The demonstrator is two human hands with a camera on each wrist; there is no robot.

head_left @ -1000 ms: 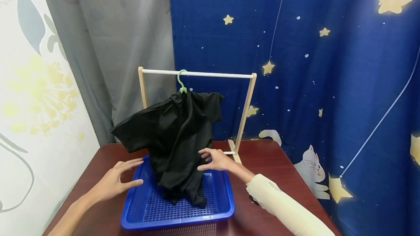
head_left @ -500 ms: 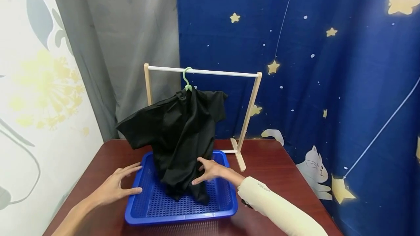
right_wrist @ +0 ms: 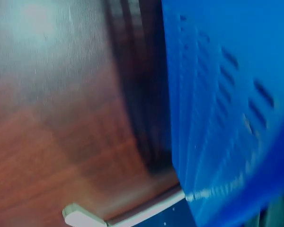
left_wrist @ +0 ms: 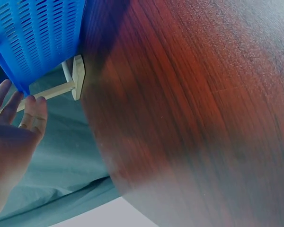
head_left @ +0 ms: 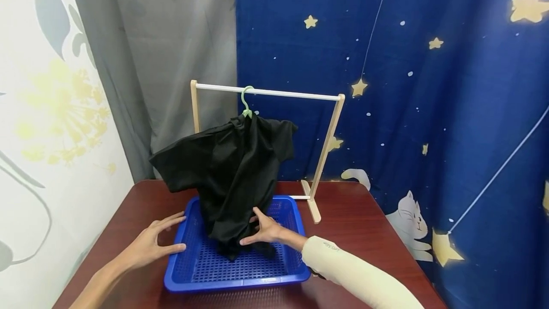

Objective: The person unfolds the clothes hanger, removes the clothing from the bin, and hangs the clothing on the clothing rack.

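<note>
A black short-sleeved garment (head_left: 231,161) hangs tilted on a light green hanger (head_left: 246,101), hooked over the white bar of a small rack. Its lower end falls into a blue perforated basket (head_left: 238,281). My right hand (head_left: 268,229) is over the basket at the garment's lower right, thumb and index finger spread apart. Some of its fingers are hidden, so contact with the cloth is hard to judge. At the basket's left rim is my left hand (head_left: 150,242), fingers extended and thumb apart. In the left wrist view, its fingertips (left_wrist: 40,101) are close beside the basket's edge.
The wood-and-white rack (head_left: 328,149) stands behind the basket, one foot (head_left: 315,209) showing at right. Everything is on a dark red-brown table (head_left: 343,232). A grey curtain (head_left: 171,37) and a blue star-patterned curtain (head_left: 407,108) close off the back.
My right hand has moved left and down along the garment's lower part, and the hem has shifted slightly. The left hand stays by the basket's rim. The head view has shifted a little.
</note>
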